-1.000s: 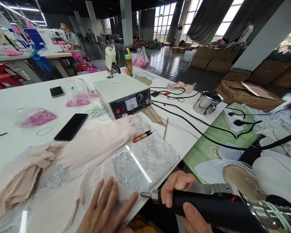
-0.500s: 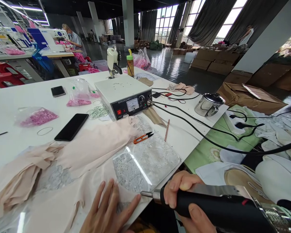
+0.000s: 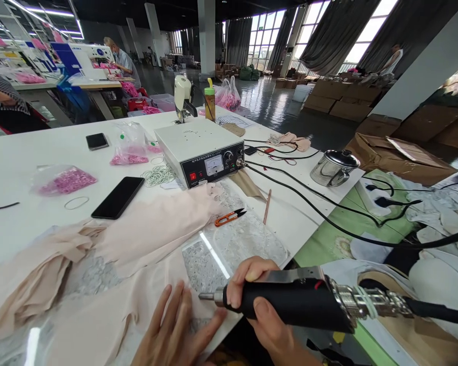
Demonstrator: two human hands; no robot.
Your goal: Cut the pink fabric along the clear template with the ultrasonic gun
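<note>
My left hand lies flat with fingers spread on thin beige fabric near the table's front edge. Wrapped round the black body of a handheld ultrasonic welder is my right hand. Its metal tip points left, over the fabric just right of my left fingers; whether it touches the cloth I cannot tell. Under the fabric is a clear, glossy sheet with a grey mottled look. Orange thread snips rest on this sheet, beyond my hands.
A control box stands mid-table, its black cables running right. Nearby are a phone, a steel mug, a drink bottle and bags of pink pieces. A co-worker sits at a sewing machine.
My right hand has brought the welder left, its tip now farther over the fabric and closer to my left fingers. A person in a striped top has entered at the far left.
</note>
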